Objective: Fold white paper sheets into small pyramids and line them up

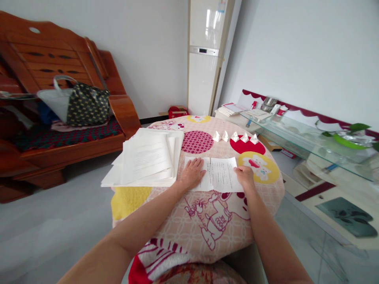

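Note:
A printed sheet of paper (222, 173) lies on the cloth-covered round table (177, 221), with a crease down its middle. My left hand (193, 173) rests flat on its left part, fingers spread. At the sheet's right edge, my right hand (245, 176) is closed, gripping the paper between thumb and fingers. Left of the sheet sits a loose stack of papers (148, 157), some with print. Beyond the sheet, several small folded white paper shapes (235, 137) stand in a row.
A glass-topped stand (314, 142) with cups and a green dish (351, 142) runs along the right wall. To the left is a wooden sofa (56, 146) holding a dark patterned bag (87, 104). A tall white cabinet unit (203, 79) stands in the far corner.

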Action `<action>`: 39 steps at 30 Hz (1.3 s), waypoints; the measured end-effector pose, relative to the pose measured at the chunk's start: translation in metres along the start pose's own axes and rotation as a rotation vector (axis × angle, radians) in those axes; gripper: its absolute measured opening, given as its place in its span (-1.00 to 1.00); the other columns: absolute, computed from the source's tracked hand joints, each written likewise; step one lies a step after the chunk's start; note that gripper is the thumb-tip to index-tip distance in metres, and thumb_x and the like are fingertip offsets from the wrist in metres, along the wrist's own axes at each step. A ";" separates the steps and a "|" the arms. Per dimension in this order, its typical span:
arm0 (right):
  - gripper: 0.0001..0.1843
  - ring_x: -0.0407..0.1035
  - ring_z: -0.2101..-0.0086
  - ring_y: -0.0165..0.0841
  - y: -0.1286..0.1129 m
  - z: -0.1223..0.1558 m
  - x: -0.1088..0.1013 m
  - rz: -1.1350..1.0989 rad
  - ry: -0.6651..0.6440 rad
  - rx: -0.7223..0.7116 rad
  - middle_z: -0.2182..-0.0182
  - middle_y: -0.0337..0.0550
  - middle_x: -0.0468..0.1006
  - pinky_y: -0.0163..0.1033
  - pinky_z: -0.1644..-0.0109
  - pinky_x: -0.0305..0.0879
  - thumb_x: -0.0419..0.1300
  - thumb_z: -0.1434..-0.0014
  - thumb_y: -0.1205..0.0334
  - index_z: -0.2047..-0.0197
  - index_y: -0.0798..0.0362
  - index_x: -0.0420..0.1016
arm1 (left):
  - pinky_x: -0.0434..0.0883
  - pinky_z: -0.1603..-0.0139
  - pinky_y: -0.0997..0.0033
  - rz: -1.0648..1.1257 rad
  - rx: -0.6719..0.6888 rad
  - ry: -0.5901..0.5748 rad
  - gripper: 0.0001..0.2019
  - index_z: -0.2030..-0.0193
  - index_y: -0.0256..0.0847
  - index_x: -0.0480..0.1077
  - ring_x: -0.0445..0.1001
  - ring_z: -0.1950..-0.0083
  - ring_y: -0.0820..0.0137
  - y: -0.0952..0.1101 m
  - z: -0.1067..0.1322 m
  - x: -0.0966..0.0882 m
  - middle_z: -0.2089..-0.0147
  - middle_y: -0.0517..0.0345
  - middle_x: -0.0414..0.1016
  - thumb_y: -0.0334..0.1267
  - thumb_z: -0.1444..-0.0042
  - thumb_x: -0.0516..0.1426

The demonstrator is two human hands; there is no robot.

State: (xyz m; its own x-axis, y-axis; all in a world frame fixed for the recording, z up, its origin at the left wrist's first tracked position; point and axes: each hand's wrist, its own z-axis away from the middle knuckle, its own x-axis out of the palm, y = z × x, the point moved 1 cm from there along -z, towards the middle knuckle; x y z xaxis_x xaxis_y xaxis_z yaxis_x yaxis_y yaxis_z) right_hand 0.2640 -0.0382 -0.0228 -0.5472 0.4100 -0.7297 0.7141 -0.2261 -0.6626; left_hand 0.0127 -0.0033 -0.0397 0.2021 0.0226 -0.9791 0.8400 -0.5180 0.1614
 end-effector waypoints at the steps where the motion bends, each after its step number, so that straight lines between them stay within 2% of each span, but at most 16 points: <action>1: -0.65 0.15 0.53 -0.35 0.001 0.000 0.000 -0.003 0.000 0.001 0.71 -0.28 0.19 -0.21 0.37 0.00 0.12 0.02 0.14 0.74 -0.03 0.13 | 0.07 -0.54 0.00 -0.001 0.000 0.000 -0.47 -0.46 -0.39 0.16 0.11 -0.54 0.11 0.000 0.000 0.000 -0.53 -0.21 0.15 -0.18 -0.44 -0.08; 8: -0.62 0.13 0.54 -0.37 0.006 0.000 -0.001 -0.021 0.012 -0.008 0.72 -0.31 0.15 -0.22 0.40 -0.01 0.14 0.00 0.12 0.74 -0.02 0.15 | 0.07 -0.54 0.00 -0.003 0.007 -0.003 -0.46 -0.46 -0.42 0.15 0.10 -0.54 0.09 0.000 0.001 -0.002 -0.53 -0.22 0.14 -0.18 -0.44 -0.08; 14: -0.49 0.09 0.59 -0.38 0.012 0.009 -0.006 -0.032 -0.068 0.033 0.75 -0.31 0.10 -0.23 0.45 -0.04 0.14 -0.09 -0.05 0.75 -0.05 0.10 | 0.09 -0.53 -0.01 0.004 0.011 0.011 -0.47 -0.45 -0.38 0.16 0.12 -0.54 0.10 -0.001 0.000 -0.001 -0.52 -0.20 0.17 -0.18 -0.44 -0.08; 22: -0.63 0.13 0.54 -0.36 0.019 0.023 -0.005 -0.063 0.041 -0.064 0.70 -0.27 0.18 -0.21 0.42 -0.03 0.10 0.00 0.02 0.71 -0.04 0.14 | 0.08 -0.53 0.01 0.017 0.017 0.026 -0.48 -0.44 -0.37 0.17 0.11 -0.54 0.11 -0.002 0.001 0.000 -0.51 -0.21 0.17 -0.18 -0.43 -0.08; 30: -0.62 0.11 0.55 -0.38 0.020 0.022 -0.007 -0.095 0.024 -0.044 0.69 -0.29 0.14 -0.22 0.43 -0.02 0.11 0.03 0.01 0.72 -0.03 0.14 | 0.10 -0.53 -0.02 0.017 0.033 0.044 -0.47 -0.44 -0.38 0.18 0.13 -0.53 0.09 -0.003 0.001 0.001 -0.51 -0.24 0.18 -0.18 -0.42 -0.09; 35: -0.60 0.14 0.56 -0.40 0.019 0.025 -0.010 -0.137 0.006 0.001 0.71 -0.30 0.18 -0.26 0.49 0.00 0.16 -0.01 -0.02 0.70 -0.01 0.20 | 0.10 -0.53 -0.02 0.016 0.022 0.036 -0.47 -0.44 -0.39 0.19 0.13 -0.54 0.08 -0.003 0.000 0.001 -0.50 -0.25 0.18 -0.17 -0.43 -0.08; 39: -0.58 0.20 0.69 -0.40 0.014 0.035 -0.014 -0.235 -0.121 0.159 0.71 -0.27 0.33 -0.30 0.64 0.02 0.20 -0.06 -0.11 0.60 0.01 0.31 | 0.09 -0.53 -0.02 0.010 0.018 0.032 -0.47 -0.44 -0.37 0.18 0.13 -0.53 0.08 -0.002 0.000 0.001 -0.51 -0.22 0.18 -0.17 -0.43 -0.08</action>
State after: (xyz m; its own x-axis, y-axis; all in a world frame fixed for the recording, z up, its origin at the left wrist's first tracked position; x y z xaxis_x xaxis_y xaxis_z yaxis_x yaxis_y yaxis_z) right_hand 0.2661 -0.0781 -0.0278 -0.7443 0.3612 -0.5617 0.4897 -0.2766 -0.8268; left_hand 0.0108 -0.0020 -0.0408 0.2265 0.0446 -0.9730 0.8286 -0.5339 0.1684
